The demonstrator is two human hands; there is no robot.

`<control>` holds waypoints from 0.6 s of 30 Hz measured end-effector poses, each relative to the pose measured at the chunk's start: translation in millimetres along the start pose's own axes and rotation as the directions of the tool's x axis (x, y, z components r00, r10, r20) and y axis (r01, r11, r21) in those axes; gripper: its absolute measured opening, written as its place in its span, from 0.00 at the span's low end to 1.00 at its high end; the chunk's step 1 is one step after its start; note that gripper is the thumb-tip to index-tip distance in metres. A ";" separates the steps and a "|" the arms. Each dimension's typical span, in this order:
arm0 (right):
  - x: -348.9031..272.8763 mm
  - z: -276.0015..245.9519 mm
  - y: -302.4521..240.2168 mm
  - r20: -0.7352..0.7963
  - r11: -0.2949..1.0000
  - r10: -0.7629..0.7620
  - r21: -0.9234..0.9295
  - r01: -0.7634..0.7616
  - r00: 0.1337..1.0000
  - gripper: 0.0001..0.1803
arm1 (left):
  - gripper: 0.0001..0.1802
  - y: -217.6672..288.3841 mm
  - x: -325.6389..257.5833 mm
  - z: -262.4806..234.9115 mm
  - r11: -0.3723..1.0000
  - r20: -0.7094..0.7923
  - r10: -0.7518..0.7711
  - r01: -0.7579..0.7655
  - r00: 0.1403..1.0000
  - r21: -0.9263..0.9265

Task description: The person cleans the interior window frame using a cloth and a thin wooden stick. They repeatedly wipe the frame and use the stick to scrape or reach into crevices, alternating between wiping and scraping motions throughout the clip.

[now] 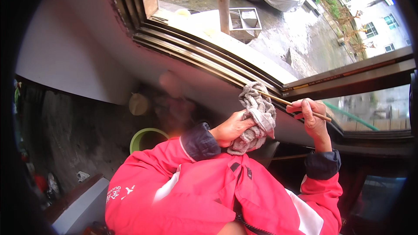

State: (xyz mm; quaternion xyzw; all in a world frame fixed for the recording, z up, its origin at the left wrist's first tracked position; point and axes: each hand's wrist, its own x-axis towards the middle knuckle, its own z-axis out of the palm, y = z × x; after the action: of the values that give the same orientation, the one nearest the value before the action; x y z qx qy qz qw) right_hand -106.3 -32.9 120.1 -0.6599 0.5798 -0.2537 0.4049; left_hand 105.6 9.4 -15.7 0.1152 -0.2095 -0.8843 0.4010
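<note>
Fingers point(247, 122) of the left hand point(230, 129) grip cloth point(262, 119) (grey, bunched), while those of the right hand point(314, 119) pinch a stick point(279, 100).

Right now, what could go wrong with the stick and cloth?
The thin, light-brown stick might snap or slip in the right hand if levered against the brown metal window track. Its far end is at the crumpled grey cloth, so it could snag the folds or tug them from the left hand.

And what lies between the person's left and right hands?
In the head view, the cloth, gripped by the left hand, and the stick, reaching from the right hand to the cloth's upper part.
</note>
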 end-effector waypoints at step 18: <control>-66.9 -56.7 79.2 -0.195 0.962 0.117 0.265 -0.063 0.974 0.20 | 0.16 -58.9 43.8 35.8 0.942 0.090 -0.208 0.175 0.974 0.286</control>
State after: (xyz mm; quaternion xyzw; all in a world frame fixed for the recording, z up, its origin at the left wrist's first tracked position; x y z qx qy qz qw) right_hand -209.6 18.5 94.3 -0.5444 0.6108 -0.3758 0.4352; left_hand 24.8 21.0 -12.8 0.1372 -0.3421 -0.8865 0.2797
